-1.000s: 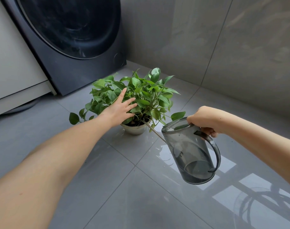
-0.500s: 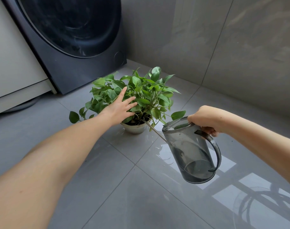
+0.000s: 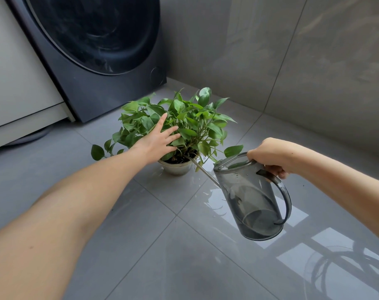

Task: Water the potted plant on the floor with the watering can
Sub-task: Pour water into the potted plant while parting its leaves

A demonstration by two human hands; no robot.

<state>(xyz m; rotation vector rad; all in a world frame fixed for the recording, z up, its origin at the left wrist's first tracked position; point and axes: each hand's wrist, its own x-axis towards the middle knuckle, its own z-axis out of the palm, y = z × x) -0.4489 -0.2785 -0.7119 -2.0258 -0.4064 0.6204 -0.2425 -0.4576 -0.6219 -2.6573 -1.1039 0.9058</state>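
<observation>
**Desk:** Head camera, what did it catch?

**Photographer:** A person's left hand (image 3: 160, 139), fingers (image 3: 162, 120) spread wide and flat, pressed into the leaves of the potted plant (image 3: 179, 122) on the grey tiled floor (image 3: 141, 245). It gripped nothing; by the look of it, it held foliage aside so the soil showed. The right hand (image 3: 268, 153) was curled tight round the top of the handle of a smoky see-through watering can (image 3: 253, 195), tipped forward, its thin metal spout (image 3: 202, 168) reaching over the rim of the pale pot (image 3: 176, 167) to the soil.

**Desk:** Why that angle?

**Photographer:** My reading: the long spout let water go in low, under the leaves, not over them. Little water seemed left in the can; whether any ran, I could not tell.

**Desk:** Surroundings? Anything in the way?

**Photographer:** A dark front-loading washing machine (image 3: 102, 61) stood just behind the plant, a pale cabinet (image 3: 15, 83) to its left, a tiled wall (image 3: 292, 61) to the right. The dense leaves were the only obstacle, and one trailing leaf (image 3: 233, 150) lay close by the can's rim
</observation>
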